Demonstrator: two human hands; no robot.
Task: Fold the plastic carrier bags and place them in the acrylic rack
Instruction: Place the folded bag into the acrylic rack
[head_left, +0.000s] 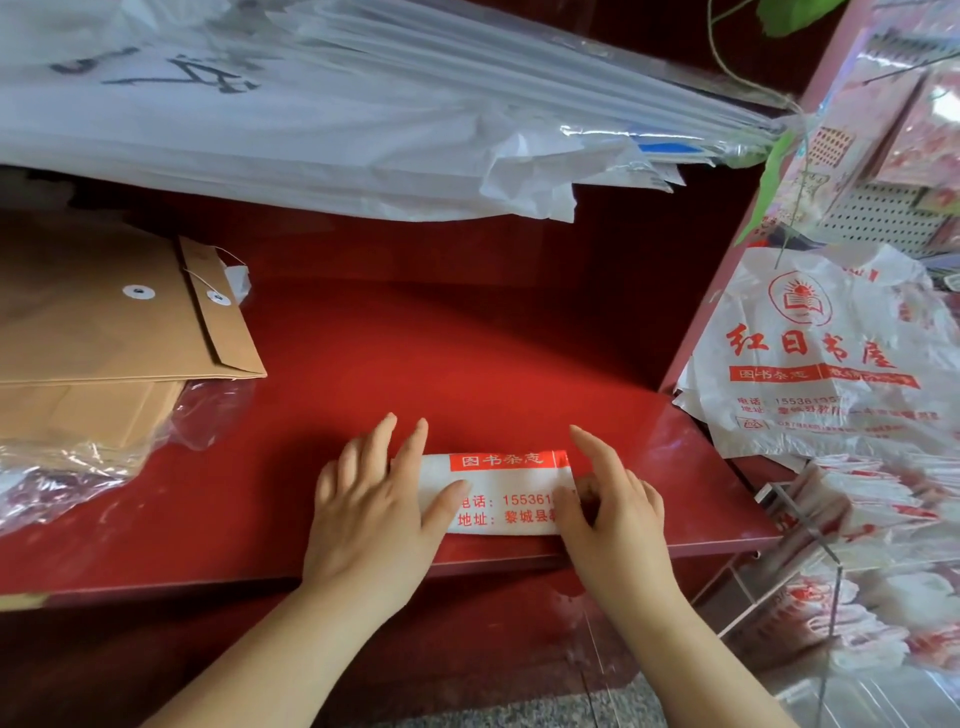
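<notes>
A white plastic carrier bag (506, 493) with red print lies folded into a narrow strip on the red shelf (467, 364), near its front edge. My left hand (374, 499) presses flat on the strip's left end, fingers straight. My right hand (613, 499) is at the strip's right end; its index finger points up and the other fingers curl at the bag's edge. A clear acrylic rack (810, 525) stands at the right and holds several folded bags. Unfolded carrier bags (826, 358) hang in a loose pile above the rack.
Brown string-tie envelopes (119, 312) are stacked at the shelf's left, over clear plastic wrap (78, 467). Large white sheets in plastic (337, 114) overhang from the shelf above. A pink display stand (883, 130) is at the upper right.
</notes>
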